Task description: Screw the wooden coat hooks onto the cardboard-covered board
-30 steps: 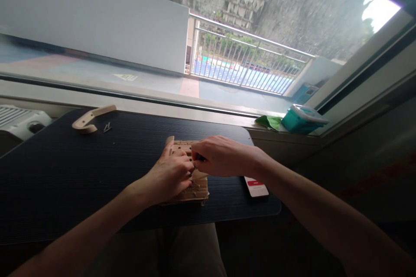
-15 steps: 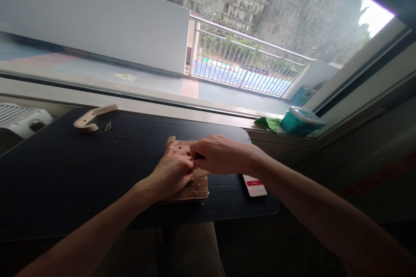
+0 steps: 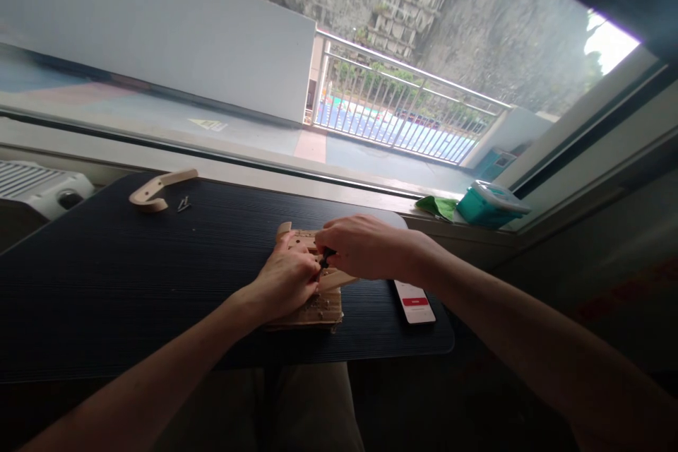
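Note:
A piece of brown cardboard [image 3: 318,307] with small holes lies on the dark table [image 3: 106,275] in front of me. My left hand [image 3: 286,282] rests curled on it, thumb stretched toward its far edge, fingertips meeting the right hand. My right hand [image 3: 365,247] is closed around a small dark tool [image 3: 325,256], only its tip showing, held over a light wooden piece [image 3: 333,277] on the cardboard. What the left fingers pinch is hidden.
A wooden hook [image 3: 156,191] and a couple of screws [image 3: 183,205] lie at the table's far left. A phone [image 3: 414,301] with a lit screen lies right of the cardboard. A teal box [image 3: 490,203] and green cloth [image 3: 438,206] sit on the windowsill. A white radiator [image 3: 37,187] stands left.
The view has shifted slightly. My right hand has lifted a little and the dark tool's tip now shows between the hands. The left hand stays on the cardboard.

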`<state>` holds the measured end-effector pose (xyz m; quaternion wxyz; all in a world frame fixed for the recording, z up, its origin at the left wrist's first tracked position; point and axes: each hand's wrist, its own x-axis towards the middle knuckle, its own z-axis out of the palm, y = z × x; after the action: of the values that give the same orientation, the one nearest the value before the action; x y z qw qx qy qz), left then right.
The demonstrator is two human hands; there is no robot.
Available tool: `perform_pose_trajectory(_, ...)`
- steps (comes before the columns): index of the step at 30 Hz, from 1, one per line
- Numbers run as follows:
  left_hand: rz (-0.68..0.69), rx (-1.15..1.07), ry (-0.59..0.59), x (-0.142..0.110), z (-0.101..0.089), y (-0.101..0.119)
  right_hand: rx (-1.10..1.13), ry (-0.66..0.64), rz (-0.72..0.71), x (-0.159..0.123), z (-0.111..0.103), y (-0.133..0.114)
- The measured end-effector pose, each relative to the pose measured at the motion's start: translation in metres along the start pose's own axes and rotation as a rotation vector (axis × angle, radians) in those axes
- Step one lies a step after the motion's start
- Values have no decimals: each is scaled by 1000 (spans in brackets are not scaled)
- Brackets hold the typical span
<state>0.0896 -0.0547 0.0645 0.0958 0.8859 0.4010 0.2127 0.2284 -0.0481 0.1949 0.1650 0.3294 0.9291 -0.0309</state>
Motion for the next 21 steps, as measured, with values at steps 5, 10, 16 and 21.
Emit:
perform_pose_trajectory(5, -12, 47, 1, 0, 1, -2, -20, 1, 90, 4, 3, -4)
perform_pose_trajectory(10, -20, 32, 43, 0, 2, -1, -18, 19, 45, 2, 6, -5)
perform_pose_trajectory(16, 9, 22, 55, 0, 3, -3, -44, 63, 91, 3, 11, -5)
perform_pose_trajectory(21, -11, 41, 28, 1, 2, -2, -31, 75, 89, -2, 3, -3)
